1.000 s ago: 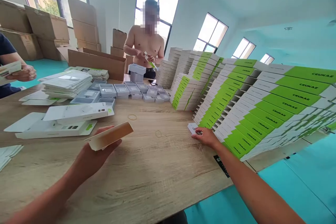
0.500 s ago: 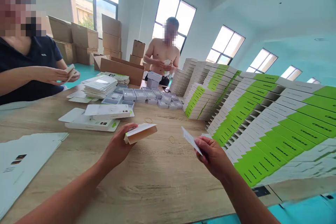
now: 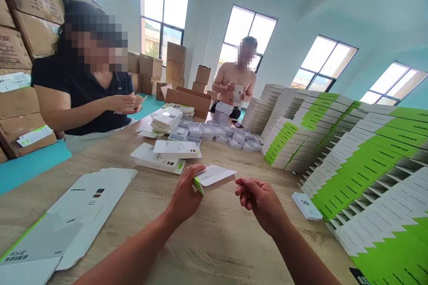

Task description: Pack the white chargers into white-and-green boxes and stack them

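Observation:
My left hand (image 3: 187, 192) is closed around a small white and green carton (image 3: 216, 177), held above the wooden table with its flap side turned to the right. Just right of that carton is my right hand (image 3: 257, 198), its fingers curled in and the thumb against the index finger. I see nothing between those fingers. A small stack of white leaflets (image 3: 306, 206) lies right of my right hand, beside the stacked cartons. Two white cartons, the upper one (image 3: 177, 148) resting on the lower (image 3: 157, 159), lie beyond my left hand.
Flat unfolded cartons (image 3: 83, 213) lie at the left. Tall rows of white and green boxes (image 3: 364, 164) line the right side. Grey plastic trays (image 3: 214, 130) and a pile of white cartons (image 3: 166, 120) stand farther back. Two co-workers (image 3: 87, 98) handle pieces across the table.
The view has swung left. The leaflet in my right hand is no longer visible, and that hand has come close to the carton. My left hand still holds the carton.

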`<act>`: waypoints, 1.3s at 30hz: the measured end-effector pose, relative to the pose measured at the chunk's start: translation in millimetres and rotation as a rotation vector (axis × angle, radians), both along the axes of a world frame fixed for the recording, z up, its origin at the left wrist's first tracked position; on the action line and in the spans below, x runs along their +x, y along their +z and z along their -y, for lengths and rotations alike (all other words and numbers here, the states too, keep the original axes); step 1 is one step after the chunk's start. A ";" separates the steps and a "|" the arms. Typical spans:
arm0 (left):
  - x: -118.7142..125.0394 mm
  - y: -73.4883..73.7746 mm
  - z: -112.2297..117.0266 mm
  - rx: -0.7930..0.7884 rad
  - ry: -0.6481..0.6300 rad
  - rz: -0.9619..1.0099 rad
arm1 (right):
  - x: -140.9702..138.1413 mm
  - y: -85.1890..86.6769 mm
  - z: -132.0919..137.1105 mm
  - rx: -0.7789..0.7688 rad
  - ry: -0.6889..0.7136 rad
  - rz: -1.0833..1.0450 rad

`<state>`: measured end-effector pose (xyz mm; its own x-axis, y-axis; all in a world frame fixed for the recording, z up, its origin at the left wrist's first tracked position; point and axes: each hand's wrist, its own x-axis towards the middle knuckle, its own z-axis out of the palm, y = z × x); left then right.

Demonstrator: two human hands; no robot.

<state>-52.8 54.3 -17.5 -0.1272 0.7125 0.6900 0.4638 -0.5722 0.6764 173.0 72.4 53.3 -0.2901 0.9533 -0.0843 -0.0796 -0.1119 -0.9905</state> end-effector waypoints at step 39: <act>13.9 -16.2 -15.2 -0.356 0.170 0.291 | 43.1 -49.8 -197.3 0.753 0.437 1.564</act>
